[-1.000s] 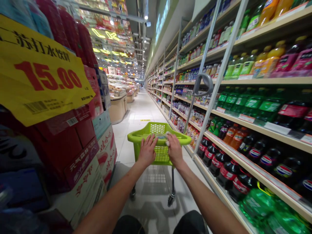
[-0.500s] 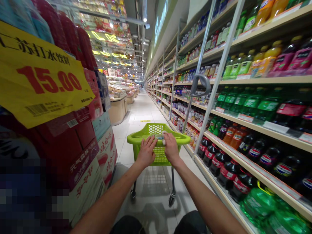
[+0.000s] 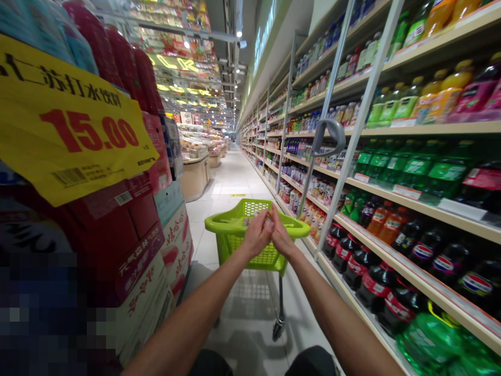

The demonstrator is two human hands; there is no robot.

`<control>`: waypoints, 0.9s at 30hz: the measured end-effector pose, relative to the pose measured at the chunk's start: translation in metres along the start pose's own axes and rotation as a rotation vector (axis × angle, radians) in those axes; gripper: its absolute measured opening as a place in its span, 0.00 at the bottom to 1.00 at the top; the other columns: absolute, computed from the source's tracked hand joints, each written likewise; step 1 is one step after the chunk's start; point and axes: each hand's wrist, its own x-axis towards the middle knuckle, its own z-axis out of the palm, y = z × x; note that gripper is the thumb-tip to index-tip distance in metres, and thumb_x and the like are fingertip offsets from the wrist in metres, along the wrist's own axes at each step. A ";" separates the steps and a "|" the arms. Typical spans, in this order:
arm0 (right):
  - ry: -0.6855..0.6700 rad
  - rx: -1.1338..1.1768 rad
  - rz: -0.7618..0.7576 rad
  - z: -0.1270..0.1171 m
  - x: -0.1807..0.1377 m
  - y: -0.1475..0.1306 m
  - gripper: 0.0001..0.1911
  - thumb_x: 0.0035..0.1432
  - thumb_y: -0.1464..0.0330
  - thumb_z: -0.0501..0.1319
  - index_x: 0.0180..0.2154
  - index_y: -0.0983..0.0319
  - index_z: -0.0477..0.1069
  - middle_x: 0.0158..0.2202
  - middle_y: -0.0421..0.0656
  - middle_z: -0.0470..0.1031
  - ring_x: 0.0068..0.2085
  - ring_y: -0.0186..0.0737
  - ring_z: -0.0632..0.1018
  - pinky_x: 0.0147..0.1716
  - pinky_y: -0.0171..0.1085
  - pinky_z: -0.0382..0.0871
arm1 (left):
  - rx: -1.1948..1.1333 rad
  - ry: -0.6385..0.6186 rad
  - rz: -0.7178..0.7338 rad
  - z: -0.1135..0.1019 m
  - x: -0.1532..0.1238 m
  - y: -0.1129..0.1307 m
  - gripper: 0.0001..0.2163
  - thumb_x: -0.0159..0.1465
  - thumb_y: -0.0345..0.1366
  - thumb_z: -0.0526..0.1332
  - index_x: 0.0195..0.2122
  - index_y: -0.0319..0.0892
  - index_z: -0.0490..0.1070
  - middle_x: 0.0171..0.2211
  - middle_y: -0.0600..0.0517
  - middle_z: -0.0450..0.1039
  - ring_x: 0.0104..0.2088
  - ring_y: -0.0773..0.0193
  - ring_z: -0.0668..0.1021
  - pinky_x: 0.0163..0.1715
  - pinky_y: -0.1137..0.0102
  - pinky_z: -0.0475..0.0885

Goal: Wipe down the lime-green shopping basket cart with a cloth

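Note:
A lime-green plastic shopping cart (image 3: 230, 243) stands in the aisle right in front of me. My left hand (image 3: 256, 235) and my right hand (image 3: 281, 237) meet over the middle of its near rim. Both have curled fingers, and their fingertips touch each other above the basket. What they pinch between them is hidden. The basket's mesh wall shows below my wrists, and one castor (image 3: 277, 330) rests on the pale tiled floor.
Shelves of soft-drink bottles (image 3: 395, 292) run along the right, with slanted metal uprights (image 3: 344, 156) reaching the floor. On the left is a stack of red and white cartons (image 3: 136, 245) under a yellow 15.00 price sign (image 3: 78, 136). The aisle (image 3: 235, 177) runs straight ahead past display counters.
My hands have left their flat, side-by-side hold on the cart's near rim and drawn together, fingertips touching. The cart and my view have shifted slightly rightward.

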 end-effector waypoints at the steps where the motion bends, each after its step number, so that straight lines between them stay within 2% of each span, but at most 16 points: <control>1: 0.024 0.036 0.014 -0.005 0.000 0.001 0.31 0.58 0.70 0.43 0.62 0.64 0.38 0.52 0.49 0.68 0.48 0.38 0.72 0.45 0.39 0.67 | 0.037 -0.040 -0.018 0.005 0.004 0.004 0.18 0.63 0.37 0.47 0.53 0.39 0.60 0.52 0.44 0.65 0.53 0.59 0.68 0.53 0.58 0.63; 3: 0.125 -0.011 0.060 -0.016 -0.002 0.007 0.29 0.60 0.69 0.41 0.62 0.63 0.40 0.51 0.48 0.69 0.47 0.38 0.73 0.44 0.40 0.67 | 0.180 -0.093 0.000 0.013 0.007 0.008 0.18 0.59 0.38 0.54 0.50 0.39 0.64 0.54 0.42 0.63 0.56 0.53 0.64 0.55 0.54 0.59; 5: 0.195 -0.178 0.115 -0.026 -0.007 0.015 0.27 0.60 0.67 0.43 0.61 0.64 0.46 0.48 0.50 0.71 0.46 0.42 0.73 0.45 0.42 0.66 | 0.324 -0.111 0.066 0.017 0.004 0.006 0.17 0.56 0.34 0.58 0.47 0.40 0.66 0.55 0.42 0.61 0.58 0.51 0.59 0.56 0.50 0.56; 7: 0.160 -0.375 0.121 -0.030 -0.013 0.023 0.26 0.60 0.65 0.45 0.58 0.66 0.53 0.44 0.51 0.73 0.44 0.45 0.73 0.46 0.45 0.63 | 0.385 -0.124 0.125 0.013 -0.002 -0.005 0.16 0.56 0.28 0.55 0.46 0.42 0.67 0.55 0.43 0.62 0.59 0.53 0.58 0.57 0.50 0.55; 10: 0.061 -0.543 0.026 -0.030 -0.023 0.031 0.23 0.59 0.66 0.47 0.54 0.67 0.60 0.40 0.50 0.75 0.41 0.45 0.73 0.46 0.46 0.61 | 0.362 -0.090 0.128 -0.012 -0.016 -0.035 0.17 0.56 0.25 0.52 0.46 0.43 0.67 0.56 0.46 0.60 0.59 0.56 0.59 0.56 0.54 0.59; 12: 0.079 -0.553 -0.017 -0.027 -0.027 0.034 0.21 0.59 0.68 0.47 0.52 0.66 0.62 0.39 0.48 0.75 0.40 0.43 0.73 0.44 0.44 0.60 | 0.362 0.019 0.049 -0.032 -0.025 -0.057 0.17 0.56 0.26 0.53 0.47 0.41 0.67 0.58 0.45 0.56 0.59 0.55 0.59 0.56 0.56 0.60; 14: 0.137 -0.533 -0.023 -0.024 -0.029 0.034 0.20 0.59 0.69 0.47 0.52 0.65 0.63 0.38 0.47 0.75 0.39 0.42 0.72 0.43 0.43 0.59 | 0.372 0.087 -0.009 -0.045 -0.031 -0.068 0.17 0.55 0.27 0.53 0.47 0.40 0.67 0.57 0.44 0.57 0.58 0.54 0.61 0.56 0.56 0.61; 16: 0.181 -0.510 -0.018 -0.021 -0.029 0.032 0.20 0.58 0.69 0.47 0.52 0.65 0.63 0.37 0.46 0.75 0.38 0.41 0.72 0.42 0.42 0.59 | 0.365 0.091 -0.010 -0.041 -0.030 -0.064 0.17 0.56 0.27 0.52 0.47 0.41 0.67 0.55 0.45 0.60 0.56 0.55 0.63 0.55 0.56 0.61; 20: 0.183 -0.479 -0.037 -0.019 -0.029 0.030 0.21 0.58 0.70 0.47 0.53 0.65 0.61 0.37 0.45 0.75 0.37 0.40 0.72 0.42 0.42 0.59 | 0.282 -0.012 0.110 -0.004 -0.015 -0.026 0.15 0.60 0.29 0.50 0.47 0.42 0.66 0.53 0.45 0.63 0.55 0.60 0.65 0.54 0.59 0.63; 22: 0.162 -0.476 -0.060 -0.022 -0.030 0.032 0.21 0.58 0.70 0.47 0.54 0.64 0.60 0.37 0.45 0.75 0.37 0.41 0.72 0.42 0.42 0.60 | 0.280 -0.063 0.146 0.008 -0.008 -0.012 0.14 0.60 0.29 0.50 0.47 0.41 0.66 0.53 0.43 0.64 0.55 0.59 0.65 0.54 0.59 0.63; 24: 0.142 -0.471 -0.078 -0.027 -0.032 0.034 0.22 0.58 0.69 0.47 0.54 0.63 0.59 0.38 0.45 0.75 0.38 0.41 0.72 0.42 0.42 0.61 | 0.330 -0.085 0.128 0.004 -0.007 -0.011 0.14 0.59 0.28 0.51 0.46 0.41 0.67 0.54 0.43 0.63 0.55 0.58 0.65 0.54 0.56 0.61; 27: 0.140 -0.459 -0.088 -0.030 -0.034 0.036 0.22 0.58 0.69 0.47 0.55 0.63 0.59 0.38 0.45 0.74 0.38 0.42 0.72 0.42 0.42 0.61 | 0.410 -0.095 0.040 -0.021 -0.016 -0.029 0.17 0.58 0.28 0.52 0.49 0.42 0.65 0.56 0.45 0.62 0.56 0.57 0.65 0.56 0.51 0.56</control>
